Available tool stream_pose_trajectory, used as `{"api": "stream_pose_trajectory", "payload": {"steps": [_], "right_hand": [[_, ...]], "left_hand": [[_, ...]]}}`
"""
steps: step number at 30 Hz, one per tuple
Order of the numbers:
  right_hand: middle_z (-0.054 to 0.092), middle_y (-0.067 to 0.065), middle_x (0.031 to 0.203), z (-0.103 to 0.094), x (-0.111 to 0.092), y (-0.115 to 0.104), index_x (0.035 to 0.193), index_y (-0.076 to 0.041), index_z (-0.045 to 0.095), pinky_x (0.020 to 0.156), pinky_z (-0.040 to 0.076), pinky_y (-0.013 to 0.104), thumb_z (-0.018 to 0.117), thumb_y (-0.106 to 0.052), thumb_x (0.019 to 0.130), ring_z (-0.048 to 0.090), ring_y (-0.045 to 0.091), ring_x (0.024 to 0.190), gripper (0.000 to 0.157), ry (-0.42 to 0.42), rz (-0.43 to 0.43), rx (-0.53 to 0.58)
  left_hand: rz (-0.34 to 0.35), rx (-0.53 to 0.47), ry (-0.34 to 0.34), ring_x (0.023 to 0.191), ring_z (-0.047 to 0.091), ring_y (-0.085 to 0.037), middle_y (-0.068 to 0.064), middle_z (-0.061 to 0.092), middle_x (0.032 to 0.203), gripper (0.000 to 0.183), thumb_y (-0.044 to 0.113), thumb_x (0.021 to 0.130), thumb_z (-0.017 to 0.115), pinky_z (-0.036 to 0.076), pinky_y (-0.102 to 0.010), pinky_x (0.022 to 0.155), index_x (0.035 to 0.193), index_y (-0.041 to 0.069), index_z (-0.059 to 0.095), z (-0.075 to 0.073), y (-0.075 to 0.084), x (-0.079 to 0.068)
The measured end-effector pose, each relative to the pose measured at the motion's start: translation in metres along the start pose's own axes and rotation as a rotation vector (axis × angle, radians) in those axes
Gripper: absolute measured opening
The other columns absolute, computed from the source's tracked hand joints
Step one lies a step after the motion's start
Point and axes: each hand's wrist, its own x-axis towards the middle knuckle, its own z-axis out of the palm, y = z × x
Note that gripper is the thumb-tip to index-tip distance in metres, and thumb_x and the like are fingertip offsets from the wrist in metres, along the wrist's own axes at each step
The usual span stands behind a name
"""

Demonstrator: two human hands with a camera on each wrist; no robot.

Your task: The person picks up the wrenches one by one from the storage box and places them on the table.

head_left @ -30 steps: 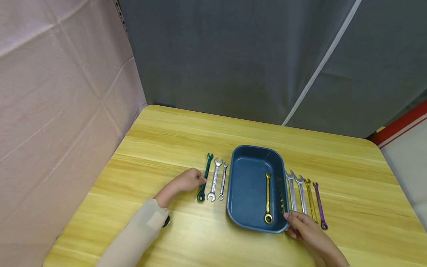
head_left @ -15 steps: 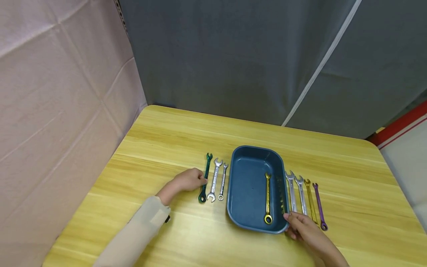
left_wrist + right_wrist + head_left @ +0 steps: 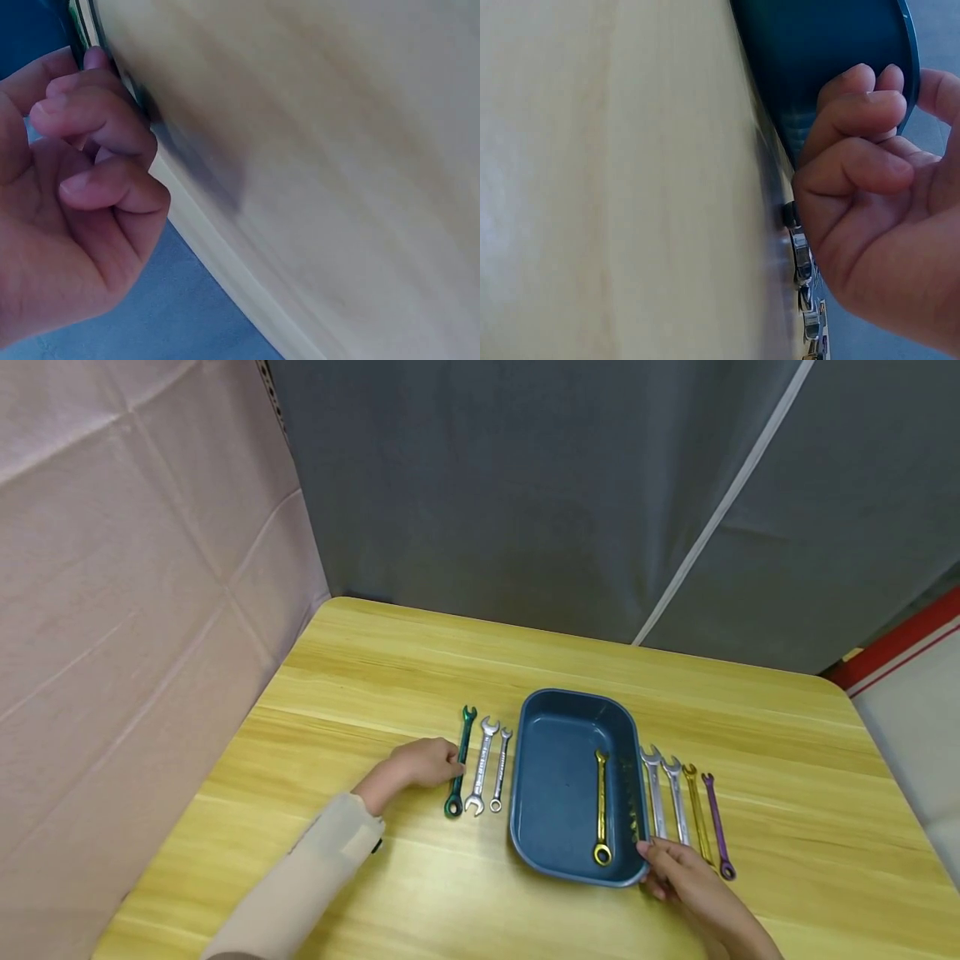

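My left hand (image 3: 427,762) pinches the shaft of a green combination wrench (image 3: 462,745), which lies on the table at the left end of a row. In the left wrist view the fingers of the left hand (image 3: 90,165) are curled, and the wrench is mostly hidden. Beside it lie a silver open-end wrench (image 3: 483,764) and a smaller silver combination wrench (image 3: 501,768). My right hand (image 3: 686,872) pinches the near right rim of a blue plastic bin (image 3: 555,793), thumb on the inner side. A gold combination wrench (image 3: 602,810) rests in the bin, toward its right side.
Right of the bin stand in a row two silver wrenches (image 3: 655,785) (image 3: 677,797), a gold wrench (image 3: 698,810) and a purple wrench (image 3: 717,827), all lying flat. The wooden table (image 3: 390,652) ends at a grey curtain (image 3: 480,485) behind.
The green wrench has turned slightly, its ring end shifting a little toward the silver wrench. Both hands keep their holds. The bin stays in place.
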Motion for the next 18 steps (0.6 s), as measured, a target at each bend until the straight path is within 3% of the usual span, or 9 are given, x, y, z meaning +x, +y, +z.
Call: {"api": "stream_pose_trajectory", "payload": {"steps": [6,18], "right_hand": [[0.045,-0.005,0.061,0.0002,0.0003,0.0015,0.081,0.019,0.031,0.047,0.025,0.036,0.033,-0.022,0.106,0.038,0.007,0.053,0.048,-0.008,-0.002,0.008],[0.046,-0.004,0.06,0.0001,0.0003,-0.0004,0.079,0.018,0.031,0.046,0.027,0.035,0.033,-0.022,0.106,0.037,0.007,0.053,0.049,0.007,0.007,-0.018]], "left_hand": [[-0.011,0.032,-0.029,0.055,0.035,-0.013,0.004,0.038,0.06,0.037,0.03,0.099,0.053,0.03,-0.027,0.056,0.066,0.017,0.042,-0.0012,0.0017,0.0025],[-0.042,0.039,0.019,0.05,0.034,-0.012,0.004,0.038,0.055,0.043,0.03,0.099,0.053,0.03,-0.026,0.05,0.059,0.017,0.043,0.0037,0.0026,0.0018]]}}
